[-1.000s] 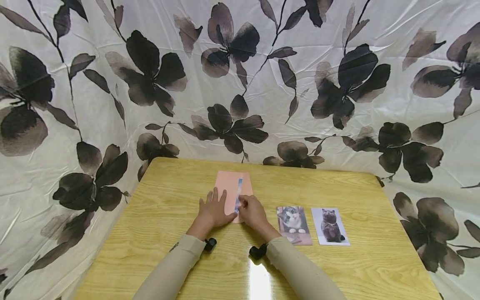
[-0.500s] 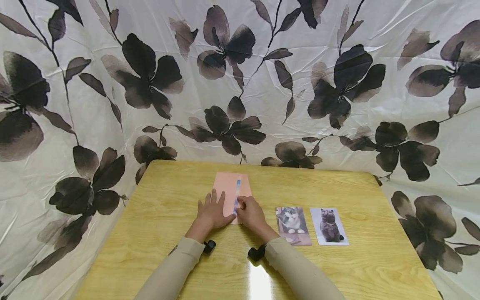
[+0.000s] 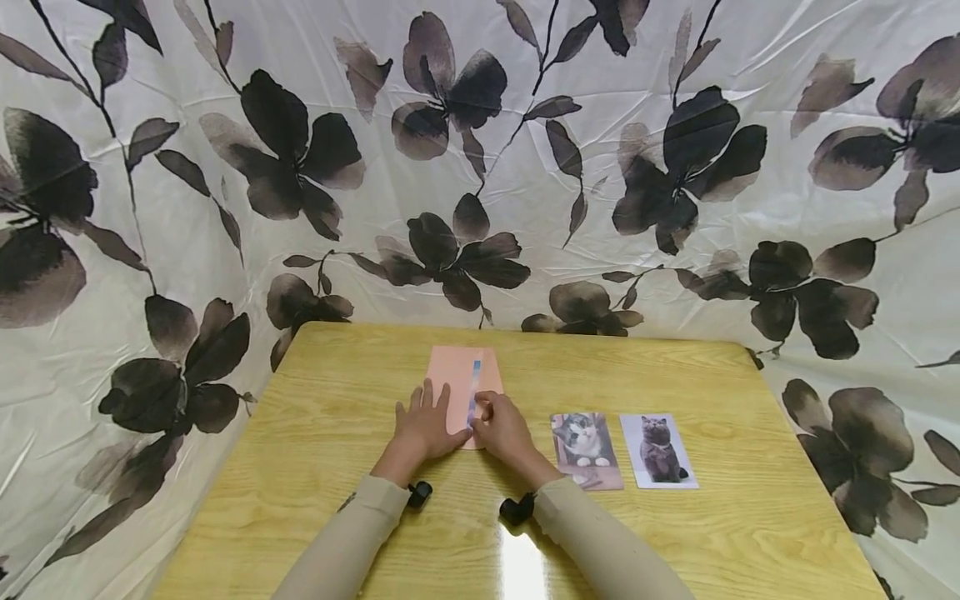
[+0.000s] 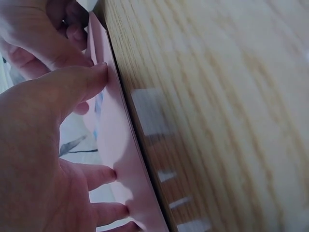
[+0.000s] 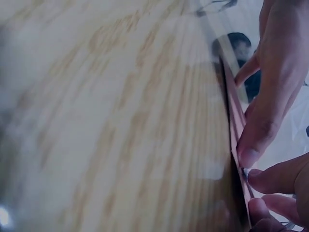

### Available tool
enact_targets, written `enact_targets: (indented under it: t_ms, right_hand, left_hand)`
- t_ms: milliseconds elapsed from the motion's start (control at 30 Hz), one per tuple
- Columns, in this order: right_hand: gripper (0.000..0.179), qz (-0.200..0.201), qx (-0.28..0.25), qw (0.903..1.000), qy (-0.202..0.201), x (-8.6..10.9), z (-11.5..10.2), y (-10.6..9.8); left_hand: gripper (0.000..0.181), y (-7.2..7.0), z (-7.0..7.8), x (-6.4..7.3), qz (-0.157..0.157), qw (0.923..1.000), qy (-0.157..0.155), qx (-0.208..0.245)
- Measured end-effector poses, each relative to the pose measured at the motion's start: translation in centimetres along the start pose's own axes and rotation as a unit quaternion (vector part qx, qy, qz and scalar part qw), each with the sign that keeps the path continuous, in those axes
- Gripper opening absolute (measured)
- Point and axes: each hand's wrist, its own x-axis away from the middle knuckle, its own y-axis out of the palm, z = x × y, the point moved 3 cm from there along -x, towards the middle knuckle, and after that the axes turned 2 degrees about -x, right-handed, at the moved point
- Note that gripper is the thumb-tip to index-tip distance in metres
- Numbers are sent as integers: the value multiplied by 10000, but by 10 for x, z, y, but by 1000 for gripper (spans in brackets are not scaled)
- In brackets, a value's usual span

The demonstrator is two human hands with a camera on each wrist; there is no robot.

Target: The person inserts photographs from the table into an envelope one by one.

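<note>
A pink paper envelope [image 3: 444,367] lies flat on the wooden table, with a narrow blue-and-white strip [image 3: 476,379] running lengthwise along it. My left hand [image 3: 426,429] rests on the envelope's near left part, fingers spread and straight, thumb by the strip's near end. In the left wrist view, its fingertips press on the pink paper [image 4: 126,166]. My right hand [image 3: 507,429] is at the near right part, fingers curled; thumb and index finger appear to pinch the strip's near end. In the right wrist view, a bluish bit shows by the right thumb [image 5: 270,180]; the hold itself is mostly hidden.
Right of the hands, a photo card of a grey-and-white cat [image 3: 585,442] lies partly behind the right forearm. Beside it is a card of a dark grey cat [image 3: 660,450]. A floral cloth [image 3: 465,167] hangs behind the table [image 3: 337,517].
Both hands keep nearly the same place on the envelope. The whole view shifts slightly as the head moves; the strip looks unchanged.
</note>
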Motion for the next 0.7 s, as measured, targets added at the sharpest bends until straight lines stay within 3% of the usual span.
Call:
enact_targets:
  t_ms: [233, 467, 700]
  right_hand:
    - [38, -46, -193, 9998, -4, 3, -3, -1]
    - [37, 115, -742, 9967, -297, 11, -5, -12]
    - [38, 179, -759, 9969, -130, 19, -6, -28]
  left_hand:
    - [102, 0, -1, 1, 34, 10000, -29, 1]
    - [102, 1, -1, 1, 52, 10000, -24, 34]
    - [101, 0, 0, 2, -84, 9999, -44, -52]
